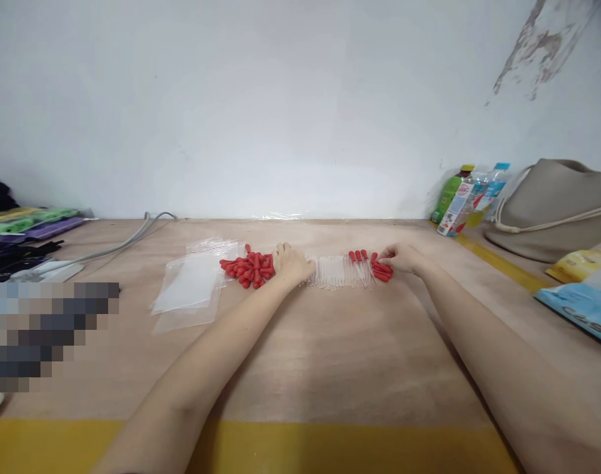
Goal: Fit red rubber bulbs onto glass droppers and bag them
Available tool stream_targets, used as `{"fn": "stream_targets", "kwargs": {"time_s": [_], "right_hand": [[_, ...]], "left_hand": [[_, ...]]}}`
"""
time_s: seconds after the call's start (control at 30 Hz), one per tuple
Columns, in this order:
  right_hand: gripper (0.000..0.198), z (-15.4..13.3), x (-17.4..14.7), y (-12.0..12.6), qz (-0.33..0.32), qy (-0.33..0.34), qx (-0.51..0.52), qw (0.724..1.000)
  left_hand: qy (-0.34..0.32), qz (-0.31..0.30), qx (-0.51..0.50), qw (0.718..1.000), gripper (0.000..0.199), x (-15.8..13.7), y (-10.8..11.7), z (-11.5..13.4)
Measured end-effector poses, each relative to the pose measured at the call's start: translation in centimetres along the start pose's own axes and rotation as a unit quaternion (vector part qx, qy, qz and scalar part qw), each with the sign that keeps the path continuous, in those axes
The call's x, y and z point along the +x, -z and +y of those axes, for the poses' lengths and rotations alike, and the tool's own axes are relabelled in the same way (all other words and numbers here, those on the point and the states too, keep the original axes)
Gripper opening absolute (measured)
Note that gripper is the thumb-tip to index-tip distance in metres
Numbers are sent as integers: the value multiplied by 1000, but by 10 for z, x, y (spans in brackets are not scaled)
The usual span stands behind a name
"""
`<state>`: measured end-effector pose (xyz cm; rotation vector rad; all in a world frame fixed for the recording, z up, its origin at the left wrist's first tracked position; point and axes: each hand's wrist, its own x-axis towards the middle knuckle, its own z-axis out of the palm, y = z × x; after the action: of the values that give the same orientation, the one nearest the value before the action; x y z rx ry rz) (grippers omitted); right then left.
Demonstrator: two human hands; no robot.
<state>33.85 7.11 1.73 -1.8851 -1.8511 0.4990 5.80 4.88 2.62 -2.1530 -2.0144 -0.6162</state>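
Observation:
A row of clear slim dropper tubes (334,271) lies side by side on the table. At its right end, several tubes carry red rubber bulbs (358,255). My left hand (291,264) rests palm down between the tubes and a loose pile of red rubber bulbs (251,268), fingers reaching forward and thumb apart over the tubes' left end. With fingertips pinched together, my right hand (399,257) is at a red rubber bulb in the small cluster (382,271) on the right. The fingers partly hide what they grip.
Clear plastic bags (191,283) lie left of the bulb pile. A grey cable (127,243) runs along the back left. Drink bottles (461,201), a grey bag (551,204) and a blue packet (584,309) stand or lie on the right. A pale wall (300,118) closes the back.

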Motion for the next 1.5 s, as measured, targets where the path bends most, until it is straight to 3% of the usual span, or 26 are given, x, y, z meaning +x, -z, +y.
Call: {"fn": "stream_targets", "kwargs": {"time_s": [0.23, 0.43, 0.53, 0.7, 0.8, 0.9, 1.5], "right_hand": [[6, -14, -6, 8, 47, 10, -16, 999], [19, -48, -15, 9, 128, 62, 16, 990], [21, -73, -21, 0, 133, 121, 14, 984], [19, -105, -55, -35, 174, 266, 67, 946], [14, -109, -88, -58, 145, 343, 116, 921], [12, -105, -110, -73, 106, 381, 136, 909], [9, -101, -107, -80, 86, 364, 143, 916]], "left_hand": [[49, -30, -29, 998, 27, 16, 0, -1], [19, -2, -62, 998, 27, 9, 9, -7], [-37, 21, -97, 994, 21, -9, 21, -14], [-217, 53, -196, 955, 13, -56, 32, -36], [-273, 72, -206, 937, 13, -72, 26, -51], [-288, 97, -229, 925, 14, -74, 17, -58], [-335, 60, -234, 911, 19, -75, 16, -55]]}}
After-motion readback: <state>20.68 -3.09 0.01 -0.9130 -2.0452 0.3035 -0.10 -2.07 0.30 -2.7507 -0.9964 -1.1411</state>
